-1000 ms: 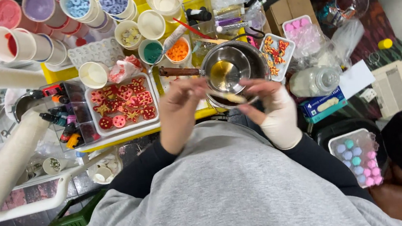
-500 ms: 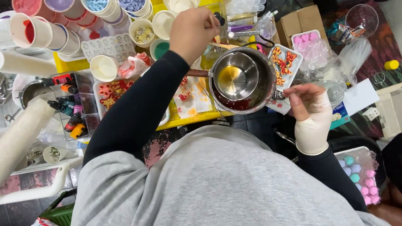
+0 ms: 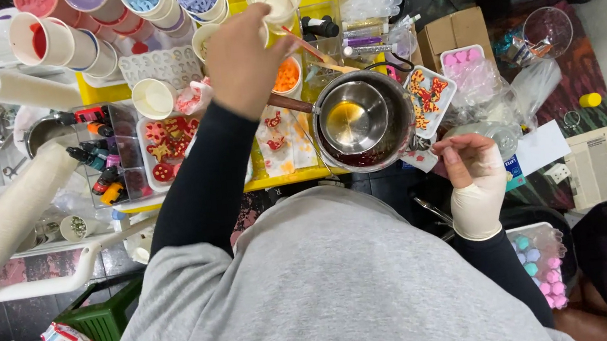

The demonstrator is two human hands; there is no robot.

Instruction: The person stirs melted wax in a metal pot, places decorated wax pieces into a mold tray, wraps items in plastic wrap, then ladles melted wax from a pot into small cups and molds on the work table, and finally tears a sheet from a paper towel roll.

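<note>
Seen from overhead above a crowded yellow work tray (image 3: pixel 103 90). Left hand (image 3: pixel 243 56) stretched forward over the tray, curled shut around a thin pale wooden stick (image 3: pixel 309 48) whose far end slants toward the rim of the round stainless-steel saucepan (image 3: pixel 362 119); grip itself hidden under the knuckles, so exact finger placement impossible to tell. Right hand (image 3: pixel 473 175), wrist wrapped in a cream bandage, hanging just beside the pan's right edge, fingers loosely bent, holding nothing visible. Inside the saucepan a smaller steel bowl (image 3: pixel 352 116) with a little amber liquid at the bottom, sitting over darker liquid. Probably light and stiff, that stick, easily snapped if levered hard; best pinched near the upper end, away from any wet tip. Likely heavy and slosh-prone, the pan, possibly hot, best taken by its dark handle (image 3: pixel 289 103) pointing left beneath the forearm. Nearby: white paper cups (image 3: pixel 153 97) and a tray of red moulded shapes (image 3: pixel 165 141).
</note>
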